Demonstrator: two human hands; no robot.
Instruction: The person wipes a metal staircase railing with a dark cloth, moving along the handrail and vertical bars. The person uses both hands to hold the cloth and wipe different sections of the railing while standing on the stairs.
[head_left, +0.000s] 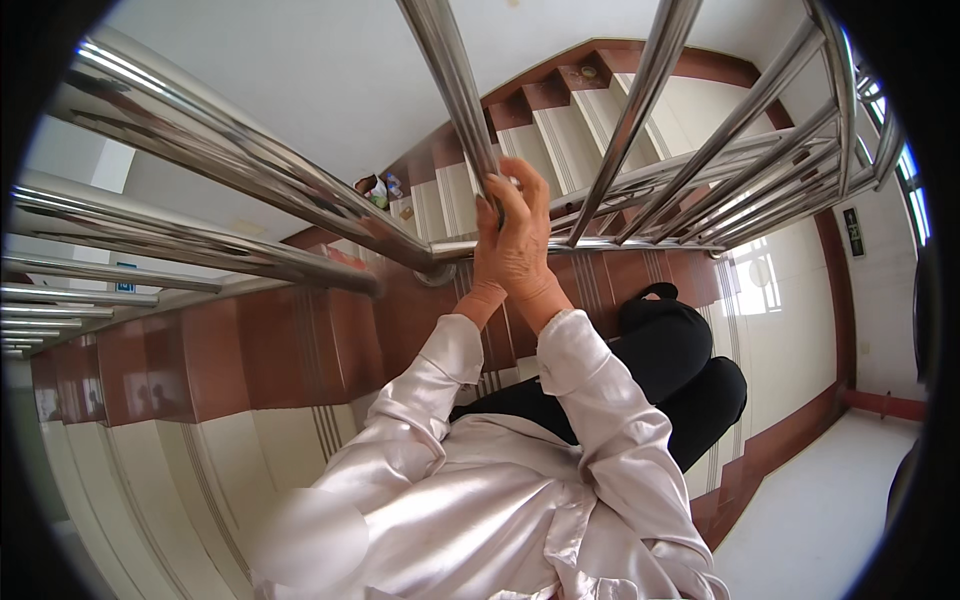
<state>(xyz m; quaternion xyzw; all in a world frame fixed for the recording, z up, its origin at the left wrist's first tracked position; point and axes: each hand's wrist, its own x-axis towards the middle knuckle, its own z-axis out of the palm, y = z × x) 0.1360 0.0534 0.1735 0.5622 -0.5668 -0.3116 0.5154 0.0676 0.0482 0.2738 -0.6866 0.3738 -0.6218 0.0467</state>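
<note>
Both of my hands are at a metal baluster (450, 82) of a stair railing, just above the bottom rail (562, 244). My right hand (526, 232) lies in front, its fingers bent around the baluster's lower part. Behind it and partly hidden, my left hand (489, 247) has its fingers against the left side of the same baluster. The wrists are close together. Whether a cloth or other small thing is between the palms and the metal cannot be seen. Thick polished posts (262, 172) slant away to the left of my hands.
I am low on the stairs, knees (675, 352) bent to the right. Steps (225, 450) with red-brown edges run down the left side. Beyond the railing, another flight (555, 142) holds a bag (371, 187) and a plastic bottle (394, 184). More balusters (750, 112) stand at the right.
</note>
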